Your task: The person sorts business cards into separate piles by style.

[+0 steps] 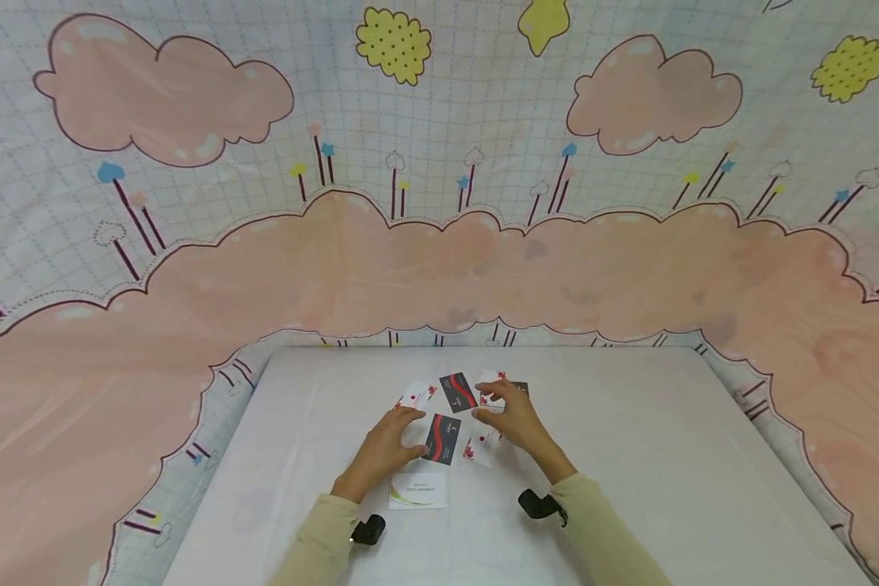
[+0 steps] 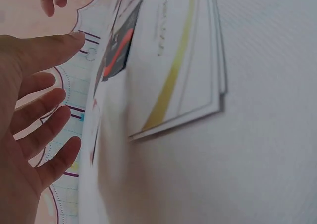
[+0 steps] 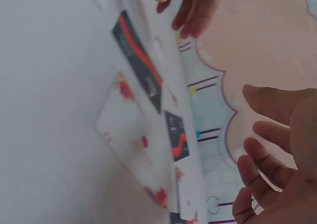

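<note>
Over the table my left hand is spread and holds nothing, its fingertips close to a dark card with a red wave. My right hand hovers above the right side of the card group, fingers loosely bent and apart, partly covering a white floral card. Between the hands lie a second dark card and another floral card. A third floral card lies beyond my left fingers. Both wrist views show the left hand and right hand with nothing in their grasp.
Nearer me sits a small stack of white cards with a gold-green curve; its layered edges show in the left wrist view. Part of another dark card shows behind the right hand. The white table meets a cloud-patterned cloth.
</note>
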`<control>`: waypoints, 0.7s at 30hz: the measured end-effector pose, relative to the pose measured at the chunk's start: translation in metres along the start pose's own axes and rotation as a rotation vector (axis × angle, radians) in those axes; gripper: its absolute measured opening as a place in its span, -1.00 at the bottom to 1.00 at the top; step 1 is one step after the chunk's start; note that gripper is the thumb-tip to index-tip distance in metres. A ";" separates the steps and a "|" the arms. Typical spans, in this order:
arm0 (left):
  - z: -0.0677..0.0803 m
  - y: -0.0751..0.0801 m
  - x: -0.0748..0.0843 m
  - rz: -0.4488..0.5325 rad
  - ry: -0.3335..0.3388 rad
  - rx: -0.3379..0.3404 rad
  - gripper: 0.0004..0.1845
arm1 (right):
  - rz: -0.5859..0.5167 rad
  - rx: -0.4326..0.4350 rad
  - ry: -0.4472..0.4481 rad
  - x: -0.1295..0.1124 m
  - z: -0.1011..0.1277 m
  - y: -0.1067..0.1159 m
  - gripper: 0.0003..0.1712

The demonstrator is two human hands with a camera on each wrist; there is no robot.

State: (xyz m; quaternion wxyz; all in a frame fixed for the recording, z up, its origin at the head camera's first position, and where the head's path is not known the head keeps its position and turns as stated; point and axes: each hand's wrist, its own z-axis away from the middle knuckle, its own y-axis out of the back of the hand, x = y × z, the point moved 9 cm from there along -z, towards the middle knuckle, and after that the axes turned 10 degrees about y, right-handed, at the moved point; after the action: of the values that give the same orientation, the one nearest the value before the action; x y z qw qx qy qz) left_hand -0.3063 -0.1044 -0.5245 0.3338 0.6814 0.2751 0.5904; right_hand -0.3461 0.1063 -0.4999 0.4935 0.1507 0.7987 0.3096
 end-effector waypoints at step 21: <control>-0.007 -0.026 -0.007 -0.127 0.039 -0.141 -0.44 | 0.209 -0.260 0.011 0.020 -0.003 -0.058 -0.45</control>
State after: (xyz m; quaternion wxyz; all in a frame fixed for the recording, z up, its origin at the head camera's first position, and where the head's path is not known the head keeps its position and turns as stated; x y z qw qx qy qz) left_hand -0.3140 -0.0929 -0.5487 0.4125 0.6257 0.2819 0.5991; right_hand -0.3544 0.0715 -0.5499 0.4697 0.1659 0.7345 0.4608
